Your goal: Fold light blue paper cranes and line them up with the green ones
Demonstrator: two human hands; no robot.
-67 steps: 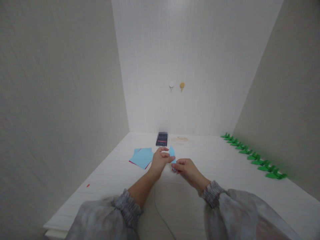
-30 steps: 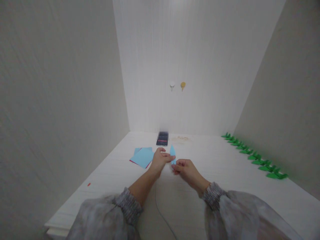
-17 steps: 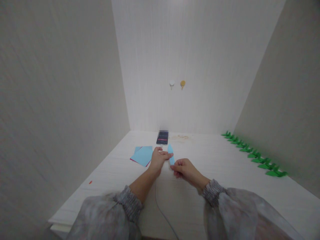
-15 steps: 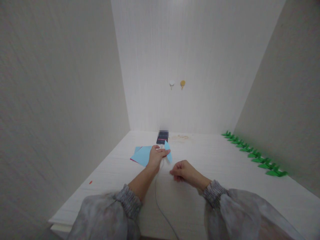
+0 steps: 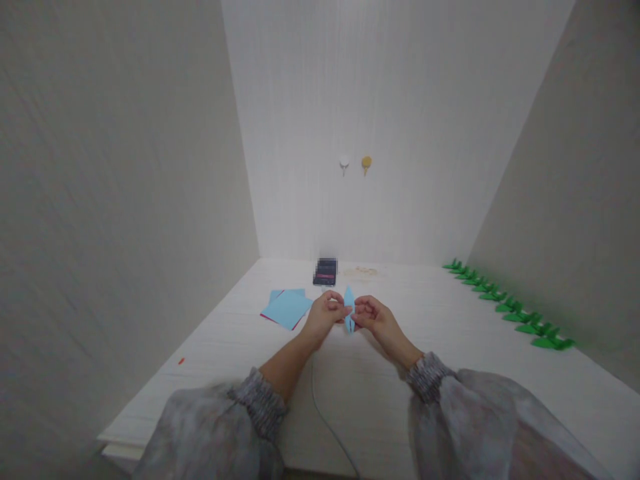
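Note:
A narrow, pointed piece of folded light-blue paper point(image 5: 349, 308) stands upright between my hands, with a slit showing near its lower end. My left hand point(image 5: 327, 317) pinches its left side between thumb and fingers. On the other side, my right hand point(image 5: 373, 317) grips the right edge, thumb toward me. Just left of my left hand lie loose sheets of light-blue paper point(image 5: 287, 309), with a red edge showing beneath them.
Behind my hands a phone point(image 5: 325, 275) rests near the back wall, and a pale cable point(image 5: 325, 420) runs toward me. Several green folded-paper figures point(image 5: 513, 312) line the right side. A small red scrap point(image 5: 181, 361) lies at left. Two hooks point(image 5: 367, 162) are on the wall.
My right hand has come up and taken hold of the folded blue paper. My left hand has moved slightly right with it, and the paper now stands straighter.

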